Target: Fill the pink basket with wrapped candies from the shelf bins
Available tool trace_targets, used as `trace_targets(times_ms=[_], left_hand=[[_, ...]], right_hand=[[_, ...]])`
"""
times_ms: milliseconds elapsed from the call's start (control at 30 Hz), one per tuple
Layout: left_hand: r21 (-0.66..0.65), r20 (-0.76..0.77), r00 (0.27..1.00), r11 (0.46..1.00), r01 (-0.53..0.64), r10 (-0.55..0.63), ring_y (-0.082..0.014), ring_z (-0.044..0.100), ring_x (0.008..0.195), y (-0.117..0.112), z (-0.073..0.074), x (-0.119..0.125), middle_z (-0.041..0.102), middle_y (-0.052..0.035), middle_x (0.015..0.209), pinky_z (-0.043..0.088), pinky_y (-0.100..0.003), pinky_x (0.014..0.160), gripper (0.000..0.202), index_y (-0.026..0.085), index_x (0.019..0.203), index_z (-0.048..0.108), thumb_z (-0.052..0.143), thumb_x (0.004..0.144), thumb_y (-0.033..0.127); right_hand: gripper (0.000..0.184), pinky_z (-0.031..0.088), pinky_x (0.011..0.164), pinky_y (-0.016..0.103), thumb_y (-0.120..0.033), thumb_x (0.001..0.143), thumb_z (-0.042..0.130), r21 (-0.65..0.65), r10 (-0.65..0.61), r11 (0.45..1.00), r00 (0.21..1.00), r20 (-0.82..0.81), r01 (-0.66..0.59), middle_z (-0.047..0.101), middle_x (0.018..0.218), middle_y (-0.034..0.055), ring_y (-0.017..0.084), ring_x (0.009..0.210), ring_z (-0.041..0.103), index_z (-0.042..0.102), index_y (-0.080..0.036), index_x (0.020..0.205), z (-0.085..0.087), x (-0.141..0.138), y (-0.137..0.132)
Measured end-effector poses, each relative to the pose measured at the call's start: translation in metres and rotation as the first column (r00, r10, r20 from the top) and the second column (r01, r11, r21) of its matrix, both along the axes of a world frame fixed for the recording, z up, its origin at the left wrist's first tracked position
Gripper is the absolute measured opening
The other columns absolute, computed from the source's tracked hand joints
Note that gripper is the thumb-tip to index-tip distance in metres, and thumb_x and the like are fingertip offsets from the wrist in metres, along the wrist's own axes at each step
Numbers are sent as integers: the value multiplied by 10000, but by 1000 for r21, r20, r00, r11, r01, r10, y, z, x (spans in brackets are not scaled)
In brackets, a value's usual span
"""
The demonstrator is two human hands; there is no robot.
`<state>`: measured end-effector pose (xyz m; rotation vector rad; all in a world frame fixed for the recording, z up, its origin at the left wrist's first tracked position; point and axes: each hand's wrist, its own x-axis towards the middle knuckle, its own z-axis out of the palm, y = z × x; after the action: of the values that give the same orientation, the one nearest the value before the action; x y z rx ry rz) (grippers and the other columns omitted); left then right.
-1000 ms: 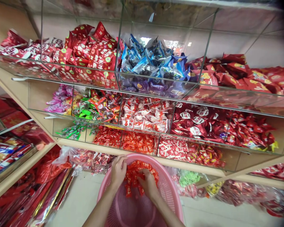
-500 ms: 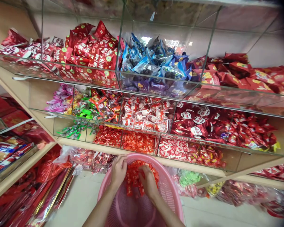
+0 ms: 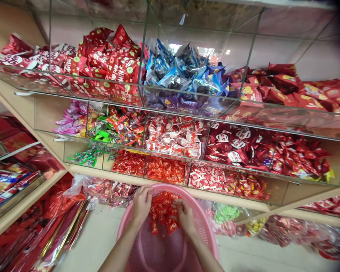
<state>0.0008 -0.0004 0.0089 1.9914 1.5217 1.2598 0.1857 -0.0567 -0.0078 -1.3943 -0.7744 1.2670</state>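
Red-wrapped candies (image 3: 160, 212) lie more exposed than before, the right hand (image 3: 185, 217) having shifted rightward. They sit at the far side of the pink mesh basket (image 3: 162, 251), partly under that hand's loosely spread fingers; the left hand (image 3: 142, 204) clasps the rim (image 3: 211, 232). Glass-fronted shelves (image 3: 297, 192) of wrapped sweets (image 3: 175, 138) stand beyond.

one pink basket (image 3: 161, 255), red packets (image 3: 162, 210) too overlapped to count, three shelf tiers (image 3: 107, 176) ahead
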Motion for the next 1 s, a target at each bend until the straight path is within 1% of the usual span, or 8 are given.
trace_targets(times_ms=[233, 300, 367, 500, 667, 767, 867, 1000], left_hand=[[-3, 6, 1000, 1000, 3, -3, -195, 595, 945, -1, 0, -1, 657, -50, 962, 473, -358, 866, 265, 200, 919, 638, 406, 815, 125], [-4, 11, 1000, 1000, 1, -1, -197, 598, 946, -1, 0, -2, 658, -53, 960, 474, -362, 868, 266, 201, 924, 640, 404, 821, 134], [-2, 15, 1000, 1000, -1, 1, -198, 600, 943, -1, -1, -2, 661, -53, 954, 475, -364, 870, 265, 204, 920, 643, 403, 826, 141], [1, 10, 1000, 1000, -3, 3, -196, 603, 935, 0, -1, -1, 666, -43, 942, 476, -354, 857, 257, 211, 899, 644, 417, 809, 129], [13, -2, 1000, 1000, -18, 18, -195, 605, 923, 0, -3, 0, 672, -37, 936, 473, -355, 852, 254, 208, 887, 643, 424, 796, 115], [21, 0, 1000, 1000, -15, 15, -193, 604, 914, 0, -3, 0, 669, -41, 929, 476, -351, 845, 255, 204, 889, 639, 418, 802, 111], [20, 1, 1000, 1000, -12, 12, -193, 604, 923, 0, -4, -1, 662, -44, 934, 475, -350, 852, 263, 205, 899, 636, 413, 802, 105], [14, 4, 1000, 1000, -8, 8, -193, 599, 930, 1, -6, -2, 659, -48, 940, 473, -350, 857, 264, 200, 898, 633, 409, 800, 101]], right_hand=[[296, 562, 516, 317, -424, 758, 504, 89, 57, 994, 995, 81, -64, 649, 1084, 107, 281, 1013, 633, 597, -215, 946, 2, -15, 17], [310, 570, 561, 329, -426, 775, 495, 116, 58, 990, 989, 135, -74, 659, 1080, 97, 275, 1038, 627, 600, -222, 982, 3, -17, 20], [324, 572, 672, 354, -417, 781, 505, 168, 28, 983, 972, 232, -68, 669, 1079, 84, 259, 1046, 623, 607, -232, 1027, 5, -15, 21], [301, 476, 918, 388, -334, 802, 485, 305, -92, 951, 896, 435, -50, 666, 1107, 88, 231, 1051, 607, 620, -215, 1043, 20, -8, 22], [288, 473, 838, 347, -283, 859, 408, 345, -63, 922, 813, 579, -175, 670, 1010, 92, 215, 915, 621, 605, -196, 1051, 51, -6, 42], [322, 437, 911, 379, -241, 844, 407, 378, -129, 902, 706, 696, -208, 611, 1084, 116, 230, 1006, 577, 568, -182, 1116, 60, -4, 70], [500, 331, 1035, 463, -256, 764, 534, 266, -141, 955, 589, 796, -130, 471, 1287, 193, 309, 1238, 429, 490, -137, 1247, 54, 0, 101], [843, 263, 1061, 519, -359, 704, 648, 39, -27, 999, 553, 833, -9, 215, 1469, 309, 397, 1385, 194, 296, -31, 1396, 41, -3, 127]])
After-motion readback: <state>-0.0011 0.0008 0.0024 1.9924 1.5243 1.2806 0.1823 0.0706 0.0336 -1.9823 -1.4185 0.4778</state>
